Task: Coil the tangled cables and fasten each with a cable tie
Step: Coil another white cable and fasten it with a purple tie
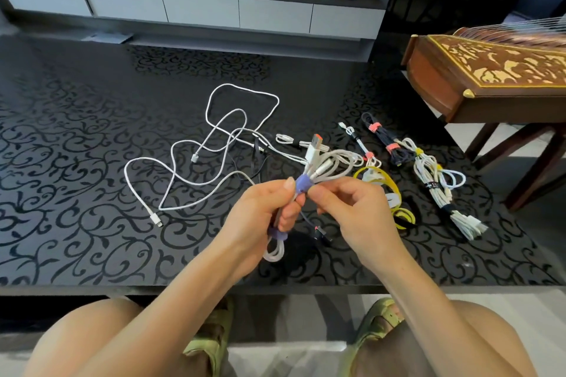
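Braided white cable (333,162), purple ties (301,184)

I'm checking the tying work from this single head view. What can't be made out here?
- Purple tie closure: covered by the left hand and right hand fingertips.
- Held white coil middle: hidden in the left palm.
- Dark cable under the hands: mostly blocked, against the dark table.
- Tied bundles at right: connector types too small.
- Wooden instrument: cut off by the right edge.
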Demonstrator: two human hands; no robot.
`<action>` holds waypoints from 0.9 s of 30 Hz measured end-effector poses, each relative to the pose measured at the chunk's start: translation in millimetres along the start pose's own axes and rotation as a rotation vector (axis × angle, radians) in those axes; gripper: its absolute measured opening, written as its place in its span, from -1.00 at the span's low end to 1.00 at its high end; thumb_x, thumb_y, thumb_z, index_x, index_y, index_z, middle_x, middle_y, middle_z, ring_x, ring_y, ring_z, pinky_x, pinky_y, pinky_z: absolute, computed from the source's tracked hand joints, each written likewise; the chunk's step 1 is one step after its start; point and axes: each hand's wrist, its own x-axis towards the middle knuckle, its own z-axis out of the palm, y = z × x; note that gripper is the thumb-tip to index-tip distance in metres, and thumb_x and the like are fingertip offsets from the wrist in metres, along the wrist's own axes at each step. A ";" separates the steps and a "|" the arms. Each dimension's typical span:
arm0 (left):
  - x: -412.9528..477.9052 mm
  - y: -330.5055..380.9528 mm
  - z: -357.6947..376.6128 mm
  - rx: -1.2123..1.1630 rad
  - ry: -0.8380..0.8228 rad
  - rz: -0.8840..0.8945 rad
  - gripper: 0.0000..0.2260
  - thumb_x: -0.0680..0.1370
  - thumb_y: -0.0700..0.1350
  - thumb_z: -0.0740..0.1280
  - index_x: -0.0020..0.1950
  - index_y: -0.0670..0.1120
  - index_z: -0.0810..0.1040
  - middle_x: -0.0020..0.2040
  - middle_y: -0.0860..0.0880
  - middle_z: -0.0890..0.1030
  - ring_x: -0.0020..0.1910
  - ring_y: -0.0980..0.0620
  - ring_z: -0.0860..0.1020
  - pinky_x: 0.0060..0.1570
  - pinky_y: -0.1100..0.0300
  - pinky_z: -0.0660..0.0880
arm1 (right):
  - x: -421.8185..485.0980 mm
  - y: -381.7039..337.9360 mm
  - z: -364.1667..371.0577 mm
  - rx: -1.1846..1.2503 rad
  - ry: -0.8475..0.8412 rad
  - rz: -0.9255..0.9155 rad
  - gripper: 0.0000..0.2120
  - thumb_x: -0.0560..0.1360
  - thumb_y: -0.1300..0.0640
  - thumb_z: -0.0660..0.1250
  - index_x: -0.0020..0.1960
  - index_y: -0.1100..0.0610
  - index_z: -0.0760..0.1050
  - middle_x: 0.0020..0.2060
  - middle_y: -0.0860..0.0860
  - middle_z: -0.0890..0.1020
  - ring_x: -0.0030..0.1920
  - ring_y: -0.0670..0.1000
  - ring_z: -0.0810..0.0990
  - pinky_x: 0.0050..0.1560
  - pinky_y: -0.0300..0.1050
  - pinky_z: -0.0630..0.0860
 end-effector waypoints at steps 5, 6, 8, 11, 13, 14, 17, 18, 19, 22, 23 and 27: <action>2.9 7.6 0.6 -0.375 -0.202 -0.213 -0.71 0.49 -0.15 0.15 -0.41 -0.11 0.47 -0.57 0.06 0.27 -0.59 0.16 0.22 -0.57 0.36 0.18 | 3.3 -1.8 -1.0 0.034 -0.077 -0.039 -0.93 0.43 0.15 0.44 -0.16 -0.02 0.63 -0.31 -0.05 0.66 -0.23 -0.03 0.59 -0.11 -0.15 0.51; 3.0 7.5 1.1 -0.399 -0.233 -0.255 -0.71 0.48 -0.15 0.15 -0.43 -0.10 0.46 -0.58 0.05 0.28 -0.61 0.16 0.23 -0.58 0.36 0.18 | 4.8 -2.8 -1.4 0.064 -0.112 -0.023 -0.93 0.42 0.15 0.43 -0.14 -0.01 0.63 -0.31 -0.06 0.64 -0.22 -0.06 0.58 -0.10 -0.21 0.50; 3.2 6.6 1.4 -0.404 -0.272 -0.297 -0.72 0.46 -0.13 0.17 -0.45 -0.09 0.47 -0.59 0.02 0.33 -0.61 0.12 0.28 -0.57 0.33 0.24 | 6.7 -6.4 -4.0 0.132 -0.173 0.015 -0.92 0.43 0.20 0.42 -0.15 0.03 0.64 -0.24 -0.06 0.69 -0.14 -0.11 0.63 -0.05 -0.30 0.52; 2.5 10.7 4.1 -0.321 -0.259 -0.312 -0.71 0.49 -0.08 0.18 -0.35 -0.15 0.56 -0.48 -0.10 0.51 -0.52 0.01 0.46 -0.46 0.24 0.46 | 7.1 -9.8 -5.1 0.253 -0.194 0.065 -0.93 0.36 0.16 0.37 -0.18 0.14 0.61 -0.36 0.01 0.67 -0.27 -0.07 0.64 -0.15 -0.34 0.51; 7.5 9.3 2.5 -0.226 -0.170 -0.304 -0.61 0.59 -0.01 0.11 -0.10 -0.26 0.61 -0.31 -0.20 0.62 -0.39 -0.05 0.57 -0.31 0.18 0.57 | 8.4 -7.8 -2.7 0.281 -0.142 0.110 -0.90 0.37 0.16 0.38 -0.18 0.20 0.57 -0.44 -0.01 0.61 -0.41 -0.08 0.56 -0.28 -0.33 0.49; 10.5 6.6 0.8 -0.160 -0.099 -0.265 -0.56 0.62 0.04 0.10 0.02 -0.30 0.58 -0.22 -0.20 0.64 -0.31 -0.05 0.59 -0.23 0.18 0.58 | 9.4 -6.6 -1.5 0.262 -0.101 0.129 -0.89 0.38 0.16 0.40 -0.18 0.21 0.57 -0.43 -0.02 0.61 -0.41 -0.10 0.56 -0.30 -0.33 0.50; 13.5 -2.1 -4.7 0.209 0.086 0.035 -0.62 0.55 0.13 0.24 0.06 -0.16 0.58 -0.12 -0.02 0.65 -0.11 0.03 0.58 -0.09 0.26 0.52 | 13.7 1.4 -0.6 0.070 0.055 0.141 -0.84 0.38 0.09 0.47 -0.24 0.17 0.57 -0.39 0.02 0.63 -0.36 -0.10 0.56 -0.28 -0.26 0.50; 11.7 -3.2 -4.3 0.307 0.093 0.121 -0.72 0.53 0.09 0.29 0.02 -0.10 0.58 -0.14 0.05 0.65 -0.09 0.08 0.58 -0.06 0.28 0.51 | 14.4 3.1 -0.3 0.014 0.101 0.147 -0.80 0.37 0.07 0.50 -0.27 0.18 0.56 -0.40 0.05 0.62 -0.37 -0.08 0.54 -0.28 -0.23 0.49; 9.9 -3.5 -2.1 0.360 0.081 0.164 -0.84 0.53 0.01 0.34 -0.01 -0.05 0.58 -0.16 0.08 0.65 -0.10 0.11 0.59 -0.05 0.29 0.51 | 14.7 5.1 0.4 -0.009 0.140 0.155 -0.77 0.36 0.07 0.51 -0.29 0.20 0.54 -0.43 0.06 0.61 -0.39 -0.06 0.54 -0.29 -0.19 0.49; 6.8 -7.0 5.2 0.483 0.124 0.228 -0.82 0.42 -0.20 0.48 -0.06 -0.01 0.57 -0.22 0.07 0.62 -0.17 0.09 0.60 -0.11 0.28 0.53 | 13.6 5.2 3.9 0.030 0.192 0.174 -0.72 0.34 0.11 0.53 -0.28 0.31 0.54 -0.50 0.03 0.59 -0.48 -0.08 0.55 -0.36 -0.23 0.49; 6.0 -6.3 6.6 0.487 0.155 0.237 -0.81 0.39 -0.22 0.50 -0.07 -0.03 0.58 -0.23 0.04 0.62 -0.19 0.07 0.59 -0.13 0.28 0.54 | 13.2 4.2 4.1 0.054 0.189 0.179 -0.72 0.34 0.12 0.53 -0.26 0.33 0.55 -0.52 0.01 0.59 -0.51 -0.11 0.54 -0.39 -0.28 0.47; 4.8 -2.9 3.4 0.448 0.162 0.228 -0.85 0.41 -0.24 0.49 -0.12 -0.03 0.61 -0.23 -0.04 0.66 -0.21 0.03 0.63 -0.17 0.24 0.58 | 13.3 1.0 -1.2 0.076 0.095 0.170 -0.78 0.31 0.14 0.53 -0.32 0.25 0.54 -0.48 0.08 0.62 -0.52 -0.11 0.51 -0.38 -0.30 0.47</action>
